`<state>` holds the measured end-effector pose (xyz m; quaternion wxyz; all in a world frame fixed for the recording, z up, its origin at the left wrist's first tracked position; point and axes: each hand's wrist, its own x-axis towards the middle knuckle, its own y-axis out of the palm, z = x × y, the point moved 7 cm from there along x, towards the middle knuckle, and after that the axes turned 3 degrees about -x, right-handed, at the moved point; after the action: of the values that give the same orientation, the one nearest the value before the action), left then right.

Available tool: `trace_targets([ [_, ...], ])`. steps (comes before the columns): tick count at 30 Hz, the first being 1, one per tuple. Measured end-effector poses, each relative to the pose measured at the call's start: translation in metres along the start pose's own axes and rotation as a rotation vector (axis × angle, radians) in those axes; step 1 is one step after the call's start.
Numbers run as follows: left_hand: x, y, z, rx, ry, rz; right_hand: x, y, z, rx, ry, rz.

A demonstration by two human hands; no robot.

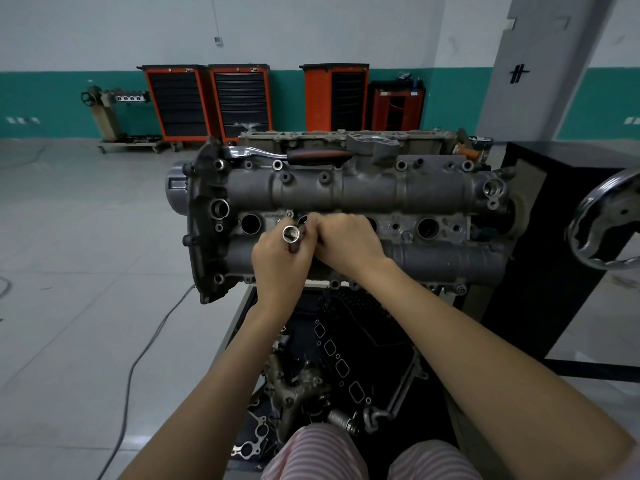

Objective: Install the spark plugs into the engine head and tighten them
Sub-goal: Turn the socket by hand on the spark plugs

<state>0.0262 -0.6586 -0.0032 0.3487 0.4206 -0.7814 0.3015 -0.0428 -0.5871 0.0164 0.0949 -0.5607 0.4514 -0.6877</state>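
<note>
The grey engine head (pixel 346 188) stands on a stand in front of me, with a row of round spark plug wells (pixel 250 224) along its middle. My left hand (pixel 280 261) grips a chrome spark plug socket (pixel 291 233), its open end turned up toward me. My right hand (pixel 346 245) is curled close against the left one, its fingertips at the socket near the second well; what they pinch is hidden. No spark plug shows. A ratchet with a red and black handle (pixel 304 154) lies on the far top edge of the head.
A chrome handwheel (pixel 606 220) sticks out at the right beside a black stand (pixel 554 271). Under the head is a tray (pixel 232 327) of gaskets and metal parts. Orange tool cabinets (pixel 180 102) line the far wall. A cable (pixel 138 358) runs across the floor on the left.
</note>
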Motion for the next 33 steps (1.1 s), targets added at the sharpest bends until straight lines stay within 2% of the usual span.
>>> trace_targets([
  [4, -0.0031, 0.0002, 0.0014, -0.047, 0.01, 0.008, 0.0018, 0.0096, -0.001, -0.006, -0.014, 0.066],
  [14, -0.0017, -0.0005, 0.0045, -0.071, -0.067, -0.006, -0.0007, 0.0098, -0.0014, -0.042, -0.043, 0.077],
  [22, -0.0028, -0.0034, 0.0014, -0.084, 0.012, -0.03, 0.0003, 0.0064, 0.0012, -0.012, -0.014, 0.043],
  [26, -0.0046, -0.002, 0.0041, -0.148, -0.007, -0.033, 0.0012, 0.0078, 0.0009, -0.043, -0.035, 0.047],
  [33, -0.0009, -0.0021, 0.005, -0.111, -0.03, -0.043, -0.0004, 0.0041, -0.0006, -0.006, -0.016, 0.024],
])
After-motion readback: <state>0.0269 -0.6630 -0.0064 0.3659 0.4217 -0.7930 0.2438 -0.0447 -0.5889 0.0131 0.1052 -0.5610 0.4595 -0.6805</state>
